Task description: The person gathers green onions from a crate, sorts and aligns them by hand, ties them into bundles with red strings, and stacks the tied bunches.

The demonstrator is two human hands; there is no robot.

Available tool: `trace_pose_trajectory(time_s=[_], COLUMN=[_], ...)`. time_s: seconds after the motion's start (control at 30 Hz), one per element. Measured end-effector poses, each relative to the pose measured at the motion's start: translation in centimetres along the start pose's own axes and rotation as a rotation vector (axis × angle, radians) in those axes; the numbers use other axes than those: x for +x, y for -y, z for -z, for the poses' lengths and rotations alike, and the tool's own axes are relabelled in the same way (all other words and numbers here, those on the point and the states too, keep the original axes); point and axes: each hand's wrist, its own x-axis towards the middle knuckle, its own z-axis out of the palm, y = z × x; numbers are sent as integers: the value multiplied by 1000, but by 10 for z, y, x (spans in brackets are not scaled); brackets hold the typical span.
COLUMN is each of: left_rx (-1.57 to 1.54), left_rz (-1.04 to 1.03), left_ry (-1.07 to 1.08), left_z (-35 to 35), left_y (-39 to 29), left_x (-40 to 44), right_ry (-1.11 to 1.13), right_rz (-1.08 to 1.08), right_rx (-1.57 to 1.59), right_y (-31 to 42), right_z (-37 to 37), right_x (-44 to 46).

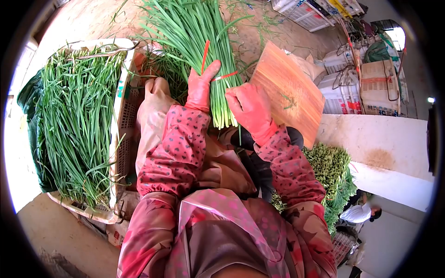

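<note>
A large bunch of long green stalks (215, 51) hangs in front of me, its pale cut ends toward my lap. Around it runs a red tie (225, 76), with one end sticking out to the right; another red strip (205, 56) stands up by my left thumb. My left hand (202, 85), in a pink glove, is wrapped round the bunch from the left. My right hand (251, 107), gloved too, is curled closed just right of the stalks, near the tie; what its fingers hold, if anything, is hidden.
A white crate (118, 102) full of loose green stalks (76, 125) stands at the left. To the right are a wooden board (292, 92), a heap of bundled greens (329, 169), a white ledge (389, 148) and stacked crates (380, 83). Another person (359, 213) is at the far lower right.
</note>
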Motion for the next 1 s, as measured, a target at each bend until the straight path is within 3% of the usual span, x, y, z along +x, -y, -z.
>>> trace_pose_trajectory(time_s=[0.07,0.17,0.43,0.5,0.53,0.6,0.63,0.73,0.8,0.87,0.93,0.97,1.0], left_rx=[-92,-30,-63,-62,-61,-83,-96,-134,-212,-349,-413,-407,-462], left_rz=[40,-41,-19,-18,-21,-43,-52,-76,-38,5,70,70,113], left_ry=[77,31,-4,-5,-11,-52,-39,-15,-1,56,87,91,106], left_z=[3,1,10,11,9,5,3,11,13,12,16,17,18], left_y=[4,9,10,7,3,-2,-5,2,3,3,5,7,6], left_x=[3,3,10,11,10,6,2,7,7,10,12,12,12], right_ry=[76,62,59,370,300,610,609,530,582,473,507,434,424], right_rz=[-50,-58,-7,-52,-62,-46,-49,-194,-598,-592,-659,-702,-699], right_rx=[128,35,86,258,317,187,183,-41,-20,6,216,473,479], right_y=[-1,2,30,43,44,40,37,34,39,34,34,36,37], right_z=[5,8,43,66,60,63,61,60,66,52,40,35,36], right_x=[-3,-7,-15,-16,-32,-48,-55,-59,-45,-61,-64,-67,-73])
